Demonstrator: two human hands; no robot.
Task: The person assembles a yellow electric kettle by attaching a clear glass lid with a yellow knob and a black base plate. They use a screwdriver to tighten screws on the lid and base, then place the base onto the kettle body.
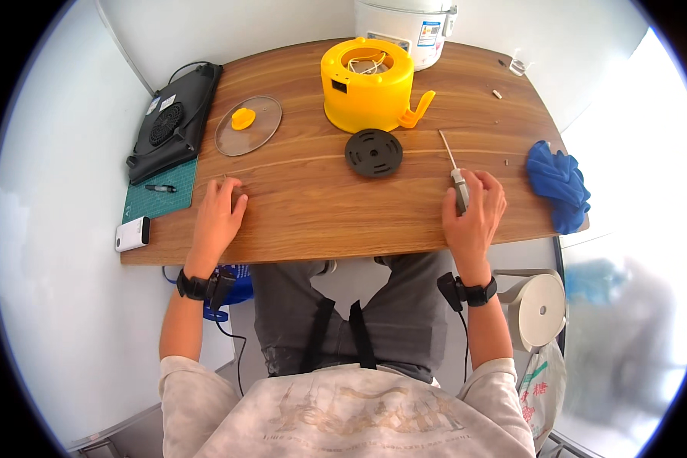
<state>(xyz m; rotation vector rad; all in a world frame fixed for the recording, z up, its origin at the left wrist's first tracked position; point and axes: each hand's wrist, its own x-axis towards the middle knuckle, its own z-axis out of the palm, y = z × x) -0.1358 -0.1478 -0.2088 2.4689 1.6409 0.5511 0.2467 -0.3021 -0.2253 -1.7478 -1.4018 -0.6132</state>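
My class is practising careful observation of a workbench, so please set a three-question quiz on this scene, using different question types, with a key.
1. Multiple choice: which hand is on the screwdriver with a grey-and-white handle and thin metal shaft?
A) left
B) right
C) both

2. True or false: the round black slotted disc lies nearer the person than the hollow yellow plastic housing.

3. Short answer: what slim thing lies on the green rectangular cutting mat?

Key:
1. B: the right hand.
2. True.
3. A black pen.
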